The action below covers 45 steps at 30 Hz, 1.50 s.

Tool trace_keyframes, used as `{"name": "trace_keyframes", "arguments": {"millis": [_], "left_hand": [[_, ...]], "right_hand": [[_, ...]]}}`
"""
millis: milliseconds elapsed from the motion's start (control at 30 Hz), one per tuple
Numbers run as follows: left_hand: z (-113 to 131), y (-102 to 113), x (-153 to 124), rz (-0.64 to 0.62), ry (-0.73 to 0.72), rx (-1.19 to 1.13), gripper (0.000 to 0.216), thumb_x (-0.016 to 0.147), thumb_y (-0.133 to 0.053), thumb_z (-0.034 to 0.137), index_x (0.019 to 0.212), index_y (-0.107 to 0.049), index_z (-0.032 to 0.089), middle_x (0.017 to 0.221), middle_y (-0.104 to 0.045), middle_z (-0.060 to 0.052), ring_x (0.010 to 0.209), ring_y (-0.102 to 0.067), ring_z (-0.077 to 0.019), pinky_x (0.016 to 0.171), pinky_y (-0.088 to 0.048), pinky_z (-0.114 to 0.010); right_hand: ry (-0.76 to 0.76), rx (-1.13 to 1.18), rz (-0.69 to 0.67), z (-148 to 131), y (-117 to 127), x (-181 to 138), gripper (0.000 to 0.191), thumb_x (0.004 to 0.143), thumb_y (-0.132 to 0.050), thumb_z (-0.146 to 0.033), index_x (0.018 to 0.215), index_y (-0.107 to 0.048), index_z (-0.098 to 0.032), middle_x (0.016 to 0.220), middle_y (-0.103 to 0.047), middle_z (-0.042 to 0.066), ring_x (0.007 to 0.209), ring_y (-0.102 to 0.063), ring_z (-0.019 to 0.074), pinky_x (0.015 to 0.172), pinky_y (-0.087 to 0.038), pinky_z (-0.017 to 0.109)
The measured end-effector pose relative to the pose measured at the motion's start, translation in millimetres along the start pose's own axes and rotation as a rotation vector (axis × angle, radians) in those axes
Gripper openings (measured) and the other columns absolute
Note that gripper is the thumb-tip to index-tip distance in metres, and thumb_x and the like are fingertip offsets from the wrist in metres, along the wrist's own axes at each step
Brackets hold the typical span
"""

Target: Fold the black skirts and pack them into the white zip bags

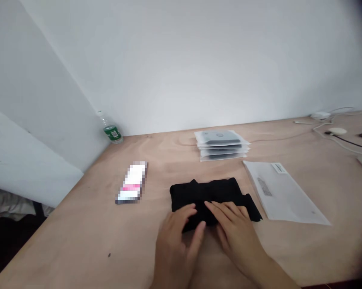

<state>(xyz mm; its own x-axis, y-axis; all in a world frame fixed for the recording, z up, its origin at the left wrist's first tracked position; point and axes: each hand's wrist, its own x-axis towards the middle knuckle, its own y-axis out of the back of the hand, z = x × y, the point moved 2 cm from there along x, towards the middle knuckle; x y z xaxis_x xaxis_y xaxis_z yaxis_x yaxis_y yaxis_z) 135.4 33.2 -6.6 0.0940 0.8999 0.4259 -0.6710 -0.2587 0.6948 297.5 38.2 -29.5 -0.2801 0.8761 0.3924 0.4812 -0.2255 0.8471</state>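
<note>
A: ok so what's on the desk (78, 237), left to right?

B: bottle (112, 131) in the corner, then a lit phone (132, 182). Next the left hand (179, 237), loose, thumb and fingers apart at the near edge of the folded black cloth (211, 190), mid-desk.

A: and past that?

B: packet stack (219, 145) behind the cloth, right hand (233, 222) relaxed, fingers laid on it, then a white pouch (286, 196) just beside.
</note>
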Motion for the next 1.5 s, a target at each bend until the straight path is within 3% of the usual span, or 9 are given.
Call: {"name": "trace_keyframes", "arguments": {"millis": [133,300,500,667,833,1000,1167,1367,1500], "left_hand": [[-22,8,-4,-0.018,0.373,0.107,0.045,0.08,-0.05,0.047,0.116,-0.044,0.021,0.094,-0.062,-0.008,0.078,-0.06,-0.0246,0.07,-0.047,-0.045],[-25,-10,4,-0.131,0.504,0.031,0.058,0.077,-0.051,0.047,0.125,-0.035,0.018,0.089,-0.063,-0.008,0.078,-0.062,-0.0274,0.069,-0.046,-0.045],[-25,-5,13,0.131,0.565,-0.122,0.058,0.074,-0.056,0.034,0.124,-0.031,0.021,0.079,-0.06,-0.001,0.072,-0.062,-0.0206,0.064,-0.049,-0.035],[0,3,18,0.419,0.244,-0.003,0.054,0.075,-0.059,0.025,0.123,-0.035,0.022,0.093,-0.059,-0.005,0.089,-0.06,-0.0206,0.078,-0.049,-0.037],[30,-18,15,0.021,-0.403,-0.007,0.042,0.076,-0.062,0.021,0.115,-0.045,0.023,0.098,-0.064,-0.004,0.098,-0.059,-0.0193,0.095,-0.042,-0.041],[20,-13,4,0.027,-0.383,-0.027,0.033,0.076,-0.06,0.015,0.107,-0.05,0.022,0.096,-0.064,-0.005,0.098,-0.058,-0.0202,0.091,-0.044,-0.041],[11,-13,3,-0.027,-0.278,0.052,0.037,0.083,-0.05,0.017,0.119,-0.046,0.02,0.124,-0.052,-0.01,0.122,-0.042,-0.0234,0.095,-0.043,-0.041],[10,-31,20,-0.214,-0.299,0.298,0.057,0.09,-0.038,0.029,0.14,-0.016,0.013,0.145,-0.028,-0.013,0.135,-0.018,-0.0258,0.102,-0.034,-0.047],[4,-51,19,-0.244,-0.444,0.375,0.062,0.087,-0.041,0.038,0.137,-0.024,0.006,0.144,-0.028,-0.018,0.134,-0.015,-0.032,0.102,-0.032,-0.051]], "right_hand": [[-0.027,-0.118,0.037,7,-3,-6,0.052,0.076,-0.037,-0.002,0.121,-0.053,-0.021,0.113,-0.063,0.005,0.091,-0.053,0.0254,0.068,-0.035,0.038],[-0.037,-0.19,0.056,10,2,-13,0.057,0.074,-0.039,-0.004,0.127,-0.046,-0.023,0.121,-0.056,0.008,0.094,-0.051,0.0263,0.066,-0.037,0.037],[-0.058,-0.1,0.143,14,13,-29,0.031,0.08,-0.045,-0.013,0.108,-0.058,-0.022,0.087,-0.062,0.007,0.076,-0.053,0.0213,0.065,-0.036,0.035],[-0.193,0.119,0.08,12,8,-24,0.034,0.083,-0.041,-0.013,0.113,-0.05,-0.025,0.093,-0.064,0.004,0.085,-0.056,0.0213,0.07,-0.039,0.036],[-0.378,0.32,0.137,22,8,-26,0.04,0.085,-0.038,-0.019,0.125,-0.037,-0.026,0.102,-0.061,0.005,0.091,-0.057,0.0204,0.078,-0.045,0.037],[-0.4,0.264,0.132,33,12,-35,0.036,0.082,-0.039,-0.016,0.116,-0.047,-0.027,0.096,-0.06,0.005,0.089,-0.056,0.0227,0.077,-0.045,0.042],[-0.226,0.188,0.251,27,27,-16,0.034,0.084,-0.038,-0.014,0.114,-0.05,-0.024,0.113,-0.053,0.009,0.107,-0.049,0.0233,0.09,-0.041,0.044],[0.019,0.248,0.046,15,54,27,0.042,0.08,-0.035,-0.008,0.114,-0.054,-0.023,0.129,-0.049,0.004,0.122,-0.04,0.0193,0.1,-0.038,0.04],[0.101,0.067,-0.044,10,40,45,0.044,0.083,-0.036,-0.012,0.126,-0.047,-0.016,0.137,-0.042,0.005,0.129,-0.032,0.0193,0.105,-0.033,0.04]]}}
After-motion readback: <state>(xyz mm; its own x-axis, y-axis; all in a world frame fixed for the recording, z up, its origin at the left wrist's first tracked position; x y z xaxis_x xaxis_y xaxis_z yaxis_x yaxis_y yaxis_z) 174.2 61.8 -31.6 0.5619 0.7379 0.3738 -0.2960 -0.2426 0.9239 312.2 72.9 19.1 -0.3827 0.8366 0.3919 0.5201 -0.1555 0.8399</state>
